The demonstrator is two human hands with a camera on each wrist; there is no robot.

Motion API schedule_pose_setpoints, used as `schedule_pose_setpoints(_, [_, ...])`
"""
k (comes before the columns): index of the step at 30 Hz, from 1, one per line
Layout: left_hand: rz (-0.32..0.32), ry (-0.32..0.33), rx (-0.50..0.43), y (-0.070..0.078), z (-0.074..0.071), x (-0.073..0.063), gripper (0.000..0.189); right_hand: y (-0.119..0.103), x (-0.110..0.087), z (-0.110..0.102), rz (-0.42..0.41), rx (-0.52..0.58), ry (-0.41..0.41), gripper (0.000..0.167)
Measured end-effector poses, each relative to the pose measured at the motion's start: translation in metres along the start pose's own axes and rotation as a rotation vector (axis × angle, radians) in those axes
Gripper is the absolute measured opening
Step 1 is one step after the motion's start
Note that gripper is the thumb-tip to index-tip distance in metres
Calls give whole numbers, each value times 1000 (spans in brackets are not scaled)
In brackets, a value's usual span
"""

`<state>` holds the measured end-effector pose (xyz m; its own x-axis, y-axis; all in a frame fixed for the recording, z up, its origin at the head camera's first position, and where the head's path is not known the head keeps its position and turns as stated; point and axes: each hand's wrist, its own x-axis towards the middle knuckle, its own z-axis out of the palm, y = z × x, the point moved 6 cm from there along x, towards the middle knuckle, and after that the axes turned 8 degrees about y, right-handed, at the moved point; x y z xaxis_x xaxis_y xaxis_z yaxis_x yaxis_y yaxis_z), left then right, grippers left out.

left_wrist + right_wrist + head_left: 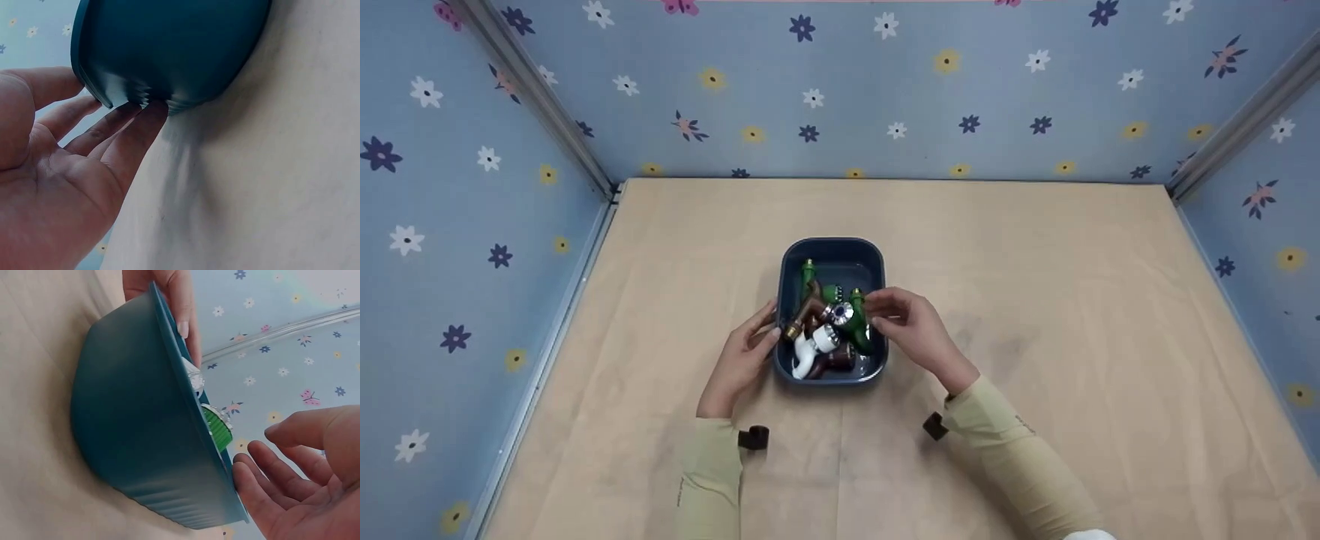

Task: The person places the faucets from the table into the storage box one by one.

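A dark blue bin (831, 382) holds several pipe-shaped pieces with shiny metal ends. Among them are a white piece (804, 354), a brown piece (810, 309) and a dark green piece (858, 330). My left hand (742, 356) touches the bin's left side; in the left wrist view its extended fingers meet the ribbed wall and its thumb is at the rim. On the other side, my right hand (913, 330) has its fingertips at the right rim beside the dark green piece. The right wrist view shows that thumb apart from the fingers, with nothing between them.
A beige cloth (1035, 300) covers the table. Blue flowered panels (855, 90) enclose the back and both sides, with metal posts (547, 97) at the corners. A small black object (754, 437) shows by the left cuff, another black object (935, 426) by the right cuff.
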<state>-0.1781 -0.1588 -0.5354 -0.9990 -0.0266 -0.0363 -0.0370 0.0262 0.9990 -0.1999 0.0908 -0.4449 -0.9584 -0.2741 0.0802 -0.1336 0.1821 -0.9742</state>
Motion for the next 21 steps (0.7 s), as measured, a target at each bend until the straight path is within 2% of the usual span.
schedule_pose_setpoints(4, [-1, -12, -9, 4, 0, -3, 51, 4, -12, -13, 19, -12, 36, 27])
schedule_pose_setpoints(9, [-9, -13, 34, 16, 2, -10, 50, 11, -27, -34, 66, -23, 97, 23])
schedule_pose_setpoints(14, [-2, 17, 143, 26, 2, -15, 49, 16, -41, -48, 106, -13, 107, 23])
schedule_pose_setpoints(18, [11, 21, 236, 40, 5, -19, 48, 17, -48, -56, 109, -26, 103, 24])
schedule_pose_setpoints(21, [34, 25, 262, 32, 2, -15, 45, 19, -53, -62, 111, -22, 106, 24])
